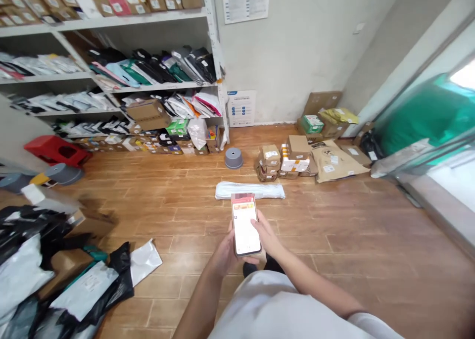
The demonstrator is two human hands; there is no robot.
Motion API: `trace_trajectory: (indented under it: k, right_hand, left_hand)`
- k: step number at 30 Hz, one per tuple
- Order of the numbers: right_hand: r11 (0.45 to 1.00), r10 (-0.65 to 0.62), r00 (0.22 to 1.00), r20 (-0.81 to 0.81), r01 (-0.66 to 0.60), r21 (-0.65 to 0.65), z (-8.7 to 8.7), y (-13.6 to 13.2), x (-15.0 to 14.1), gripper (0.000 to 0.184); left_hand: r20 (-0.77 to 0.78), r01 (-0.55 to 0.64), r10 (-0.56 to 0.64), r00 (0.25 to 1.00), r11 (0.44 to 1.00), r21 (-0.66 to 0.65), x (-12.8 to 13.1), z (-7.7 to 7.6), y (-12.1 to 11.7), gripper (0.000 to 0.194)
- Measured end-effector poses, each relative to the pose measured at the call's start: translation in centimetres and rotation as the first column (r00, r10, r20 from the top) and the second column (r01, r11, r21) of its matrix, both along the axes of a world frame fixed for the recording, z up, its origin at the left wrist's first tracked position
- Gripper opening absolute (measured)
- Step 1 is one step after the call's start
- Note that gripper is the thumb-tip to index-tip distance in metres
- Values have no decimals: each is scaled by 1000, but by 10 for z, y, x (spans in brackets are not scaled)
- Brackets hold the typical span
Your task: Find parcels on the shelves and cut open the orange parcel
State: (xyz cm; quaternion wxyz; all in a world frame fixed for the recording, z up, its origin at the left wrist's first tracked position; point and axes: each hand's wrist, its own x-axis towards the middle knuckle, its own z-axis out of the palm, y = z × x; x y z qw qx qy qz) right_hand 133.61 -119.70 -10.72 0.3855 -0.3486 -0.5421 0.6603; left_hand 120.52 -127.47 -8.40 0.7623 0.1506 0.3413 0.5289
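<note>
A smartphone point(245, 224) with a lit white and red screen is held upright in front of me, low in the middle of the head view. My left hand point(224, 252) wraps round its lower left side. My right hand point(266, 235) grips the right edge, with the thumb resting on the screen. On the wooden floor just beyond the phone lies a long white wrapped parcel point(250, 190).
Metal shelves point(148, 86) packed with mail bags and boxes fill the left wall. A heap of black and white parcel bags point(55, 274) lies at lower left. Cardboard boxes point(293, 161) cluster near the far wall, beside a grey round stool point(233, 158). A red stool point(55, 150) stands at left.
</note>
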Motion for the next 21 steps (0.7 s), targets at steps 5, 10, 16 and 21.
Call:
trace_trajectory:
  k: [5,10,16,21]
  right_hand:
    - [957,-115,979,-166,65,-283,0,8,17,33]
    - [894,-351,934,-66,314,-319,-5,-2,46,37]
    - [905,-413,904,-113,394,-159,6,-59,111,43]
    - [724,-585,805,93,468,506,18,-156,208,63]
  left_hand:
    - [-52,101,-100,994,995,10,10,-23,28,74]
    - [-120,263,-259,958,965,16,39,-27,41,82]
    - [-93,361,-357,929,932,33,99,-14,4,78]
    - [-42,410,-410,911,912,8,178,-6,-69,81]
